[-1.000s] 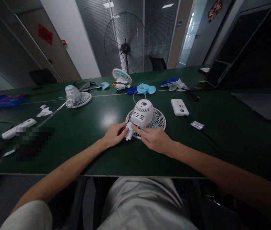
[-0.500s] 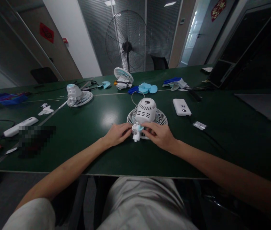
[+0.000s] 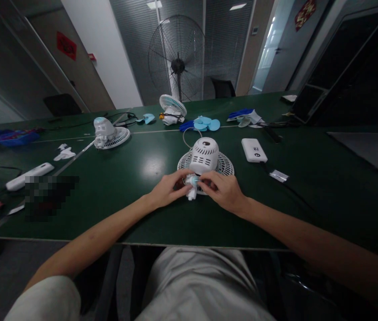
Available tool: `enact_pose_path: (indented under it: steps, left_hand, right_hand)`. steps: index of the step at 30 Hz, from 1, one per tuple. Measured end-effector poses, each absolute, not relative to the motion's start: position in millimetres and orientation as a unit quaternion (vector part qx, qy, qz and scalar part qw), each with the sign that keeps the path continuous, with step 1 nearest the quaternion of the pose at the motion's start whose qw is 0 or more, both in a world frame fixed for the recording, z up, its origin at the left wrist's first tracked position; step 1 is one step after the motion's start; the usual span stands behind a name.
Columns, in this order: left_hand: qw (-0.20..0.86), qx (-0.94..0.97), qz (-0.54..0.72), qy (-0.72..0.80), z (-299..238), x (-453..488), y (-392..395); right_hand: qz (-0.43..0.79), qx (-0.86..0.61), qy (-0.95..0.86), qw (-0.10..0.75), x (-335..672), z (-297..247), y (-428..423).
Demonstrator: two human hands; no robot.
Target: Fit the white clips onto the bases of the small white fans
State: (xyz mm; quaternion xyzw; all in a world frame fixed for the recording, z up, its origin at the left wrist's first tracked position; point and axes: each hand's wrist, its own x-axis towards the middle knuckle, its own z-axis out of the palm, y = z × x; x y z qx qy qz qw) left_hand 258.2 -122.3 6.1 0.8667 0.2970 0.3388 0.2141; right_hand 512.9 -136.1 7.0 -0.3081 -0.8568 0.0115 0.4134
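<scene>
A small white fan head lies face down on its round grille in front of me, its vented motor housing upward. From its near side juts a white neck joint with a light-blue knob. My left hand has its thumb and fingers closed around the joint from the left. On the other side, my right hand pinches the blue knob between thumb and fingertips. The fingers partly hide the joint and the knob.
A white power bank with a cable lies to the right. Another fan head is at the left, and a third fan stands behind. Blue fan blades and gloves lie beyond. A white bar-shaped device is far left.
My left hand has moved slightly right and now reaches further around the white joint. My right hand stays at the blue knob, its fingers slightly shifted.
</scene>
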Motion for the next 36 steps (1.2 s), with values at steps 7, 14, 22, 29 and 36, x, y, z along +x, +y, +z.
enact_pose_path:
  steps: [7,14,22,29,36]
  left_hand:
    - [0.226,0.871,0.326,0.29,16.3,264.7,-125.1]
    - [0.227,0.863,0.347,0.29,14.9,268.3,-124.5]
    - [0.237,0.862,0.351,0.28,14.6,266.7,-122.9]
    - [0.228,0.858,0.355,0.291,15.6,271.7,-126.7]
    - [0.226,0.859,0.363,0.281,13.7,271.4,-126.1]
  right_hand:
    - [0.013,-0.315,-0.869,0.382,508.4,9.0,-139.2]
    - [-0.01,-0.254,-0.891,0.376,520.3,18.8,-136.4]
    - [-0.073,-0.227,-0.913,0.331,531.1,22.4,-124.3]
    - [0.002,-0.316,-0.877,0.362,509.6,25.8,-135.3]
    - [-0.028,-0.265,-0.906,0.328,524.1,29.0,-133.8]
